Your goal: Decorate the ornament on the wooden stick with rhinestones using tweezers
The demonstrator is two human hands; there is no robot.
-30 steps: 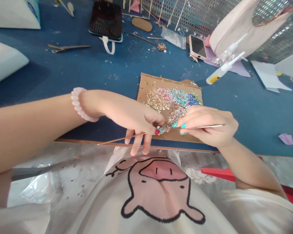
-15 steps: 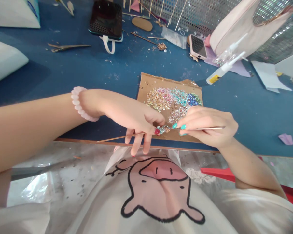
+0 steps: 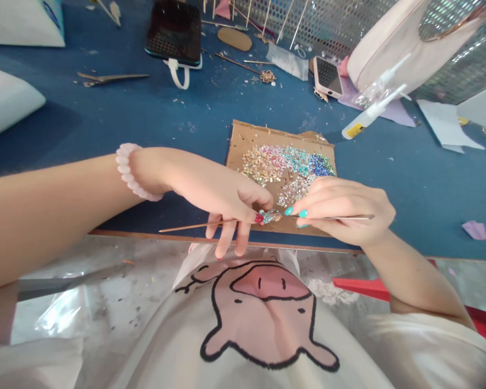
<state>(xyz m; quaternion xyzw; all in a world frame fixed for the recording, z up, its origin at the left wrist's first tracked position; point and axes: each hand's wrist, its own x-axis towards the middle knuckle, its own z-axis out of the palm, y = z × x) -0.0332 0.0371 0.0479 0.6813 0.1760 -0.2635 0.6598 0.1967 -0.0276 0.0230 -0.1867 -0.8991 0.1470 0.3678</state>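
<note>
Between thumb and fingers, my left hand (image 3: 222, 197) pinches a thin brown stick (image 3: 186, 227) whose free end points left. At its other end is a small piece covered in glittering stones (image 3: 271, 216), right by my thumb. My right hand (image 3: 344, 208) grips slim metal tweezers (image 3: 340, 218), their tip reaching the glittering piece; whether a stone is in the tip is too small to tell. Just behind both hands, a cardboard sheet (image 3: 243, 132) carries heaps of tiny stones (image 3: 267, 162) in gold, pink, turquoise, blue and clear colours, partly hidden by my right hand.
Farther back on the blue table lie scissors (image 3: 113, 78), a black device with a white cable (image 3: 174, 32), a phone (image 3: 328, 75), a glue bottle (image 3: 362, 121) and a stick with a small ornament (image 3: 267, 76). A pale bag (image 3: 383, 48) leans against perforated metal. The table edge is close to me.
Both hands hold nearly the same pose over the cardboard. The glittering piece and the tweezers' tip have shifted only very slightly.
</note>
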